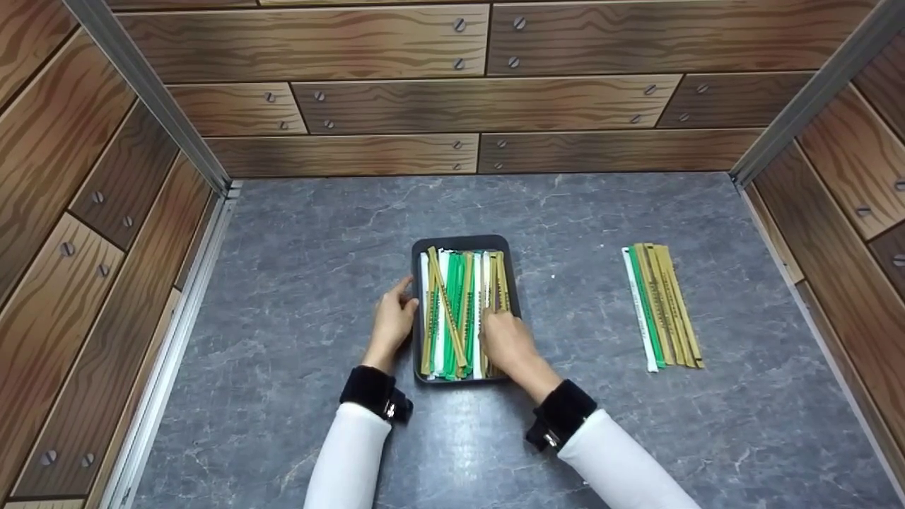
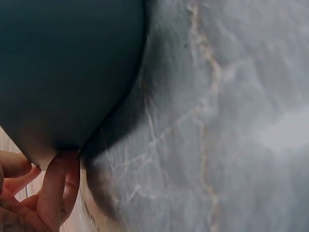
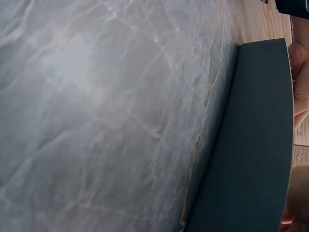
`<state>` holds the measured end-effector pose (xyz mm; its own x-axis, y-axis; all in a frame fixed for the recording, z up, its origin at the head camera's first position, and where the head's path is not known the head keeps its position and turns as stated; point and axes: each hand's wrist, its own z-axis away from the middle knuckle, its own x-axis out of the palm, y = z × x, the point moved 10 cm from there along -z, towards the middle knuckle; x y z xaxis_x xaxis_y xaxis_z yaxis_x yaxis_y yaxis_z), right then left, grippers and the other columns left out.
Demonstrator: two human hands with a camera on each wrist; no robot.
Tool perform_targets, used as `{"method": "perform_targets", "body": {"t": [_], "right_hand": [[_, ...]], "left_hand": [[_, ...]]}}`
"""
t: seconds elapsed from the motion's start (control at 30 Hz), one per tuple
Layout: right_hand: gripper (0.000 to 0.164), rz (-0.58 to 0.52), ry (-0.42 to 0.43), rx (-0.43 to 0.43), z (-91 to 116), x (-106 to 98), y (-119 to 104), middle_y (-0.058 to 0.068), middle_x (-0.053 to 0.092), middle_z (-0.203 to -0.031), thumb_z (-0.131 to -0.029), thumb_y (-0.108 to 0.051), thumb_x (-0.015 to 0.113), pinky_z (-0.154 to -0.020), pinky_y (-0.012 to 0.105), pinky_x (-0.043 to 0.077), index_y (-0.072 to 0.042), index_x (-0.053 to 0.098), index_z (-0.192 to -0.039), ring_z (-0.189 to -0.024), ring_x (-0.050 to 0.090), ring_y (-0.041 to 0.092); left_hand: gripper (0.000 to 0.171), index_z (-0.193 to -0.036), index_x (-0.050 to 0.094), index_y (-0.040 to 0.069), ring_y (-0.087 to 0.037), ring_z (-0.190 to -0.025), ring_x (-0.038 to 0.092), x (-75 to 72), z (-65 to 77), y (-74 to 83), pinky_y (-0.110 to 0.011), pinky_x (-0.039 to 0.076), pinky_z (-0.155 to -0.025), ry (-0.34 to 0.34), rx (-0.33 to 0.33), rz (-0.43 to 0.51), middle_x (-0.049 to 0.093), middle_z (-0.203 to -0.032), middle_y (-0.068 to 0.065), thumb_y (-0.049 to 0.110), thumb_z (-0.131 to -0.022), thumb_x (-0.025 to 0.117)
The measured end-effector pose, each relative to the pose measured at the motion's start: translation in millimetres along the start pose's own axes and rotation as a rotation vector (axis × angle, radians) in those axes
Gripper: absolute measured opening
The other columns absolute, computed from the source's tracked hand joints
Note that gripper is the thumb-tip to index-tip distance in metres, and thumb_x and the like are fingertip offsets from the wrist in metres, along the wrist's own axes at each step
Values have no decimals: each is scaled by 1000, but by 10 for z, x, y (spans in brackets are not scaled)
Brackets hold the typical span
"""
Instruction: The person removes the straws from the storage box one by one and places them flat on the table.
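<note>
Head view: your tray (image 1: pixel 461 242) looks mostly filled with sticks (image 1: pixel 453 311); the outer group (image 1: pixel 659 307) perhaps remains. Your left hand (image 1: pixel 391 322), fingers relaxed, touches its side; whether your right hand (image 1: pixel 510 343) pinches any, I cannot tell.

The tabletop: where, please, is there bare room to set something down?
Free: between left hand and left wall; behind the black tray up to the back wall; between tray and the stick row, white specks aside. Crowded: the tray, with packed sticks and the right hand.
</note>
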<state>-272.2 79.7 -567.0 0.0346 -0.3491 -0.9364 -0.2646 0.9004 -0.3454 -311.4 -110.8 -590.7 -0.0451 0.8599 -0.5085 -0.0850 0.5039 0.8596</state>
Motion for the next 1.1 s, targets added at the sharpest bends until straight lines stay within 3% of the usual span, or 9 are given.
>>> {"method": "perform_targets", "body": {"t": [0.13,0.37,0.67,0.8,0.97,1.1], "right_hand": [[15,-66,-5,30,4,3,45,22,65,-77,-80,-2,73,-52,43,55,3,63,-90,-66,65,37],[40,-180,-29,114,21,36,141,28,67,-96,-81,-4,74,-62,45,58,6,62,-118,-79,67,41],[47,-242,-21,141,25,42,176,28,67,-105,-76,4,66,-63,45,58,4,61,-123,-85,68,41],[46,-266,-15,156,30,3,188,24,69,-99,-78,4,64,-63,42,57,4,61,-124,-82,68,34],[43,-334,10,158,37,-114,215,8,66,-78,-79,5,63,-58,34,54,7,62,-122,-65,62,20],[39,-381,49,135,68,-253,238,6,67,-78,-80,5,64,-59,33,54,7,65,-119,-62,59,15]], "left_hand": [[48,-142,51,2,-27,-85,62,-5,8,6,-40,52,-78,2,-1,7,67,-93,-16,-1,-95,59],[48,-142,51,3,-28,-87,62,-6,17,5,-40,52,-78,3,-8,14,67,-95,-17,-1,-95,58],[48,-143,50,2,-30,-89,63,-5,16,14,-41,52,-80,-2,5,16,67,-98,-19,-1,-95,58],[48,-143,50,3,-29,-91,63,-5,14,7,-41,52,-80,-5,-6,9,67,-100,-18,0,-96,59],[48,-142,51,3,-29,-92,63,-10,16,11,-41,52,-82,-1,-2,0,67,-101,-19,1,-95,60],[48,-142,52,2,-28,-89,63,-16,20,21,-41,52,-81,4,7,-7,67,-98,-18,0,-95,60]]}}
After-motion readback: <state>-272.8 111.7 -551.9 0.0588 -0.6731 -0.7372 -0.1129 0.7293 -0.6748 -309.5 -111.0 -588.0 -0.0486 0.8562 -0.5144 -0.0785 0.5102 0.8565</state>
